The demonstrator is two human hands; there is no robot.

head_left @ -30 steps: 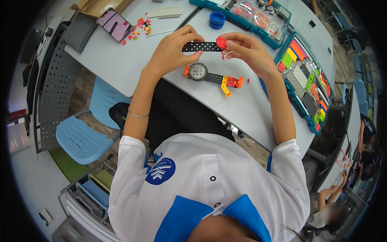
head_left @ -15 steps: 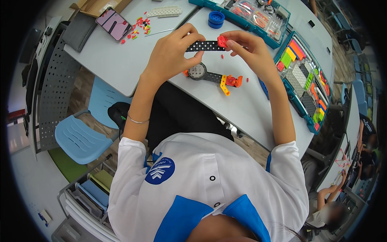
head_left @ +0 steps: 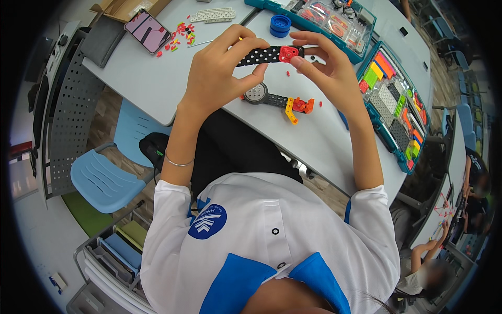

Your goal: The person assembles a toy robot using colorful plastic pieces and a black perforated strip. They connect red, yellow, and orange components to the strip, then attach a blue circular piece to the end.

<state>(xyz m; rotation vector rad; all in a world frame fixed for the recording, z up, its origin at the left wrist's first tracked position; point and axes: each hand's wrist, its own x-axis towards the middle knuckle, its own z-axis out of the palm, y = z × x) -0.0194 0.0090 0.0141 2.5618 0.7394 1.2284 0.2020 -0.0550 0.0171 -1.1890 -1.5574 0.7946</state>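
Observation:
Above the table I hold a black perforated plastic beam [head_left: 264,56] between both hands. My left hand [head_left: 222,68] grips its left end with thumb and fingers. On the beam's right part sits a red square connector piece [head_left: 287,54], its face turned toward me. My right hand [head_left: 327,63] pinches the beam's right end, with the thumb at the red piece and the fingers behind. Below lies an assembly with a round grey perforated disc [head_left: 256,93], a dark beam, a yellow angled piece [head_left: 291,111] and an orange-red end piece [head_left: 303,105].
Two teal-edged parts cases [head_left: 401,152] stand at the right and far side, full of colourful pieces. A blue wheel [head_left: 280,24], a phone [head_left: 147,31], scattered small pegs [head_left: 184,32] and a pale perforated plate [head_left: 214,15] lie farther off. A blue chair [head_left: 107,180] is at left.
The beam has turned so the red piece faces me and lies flat along it. My right fingers have opened out somewhat and moved behind its end.

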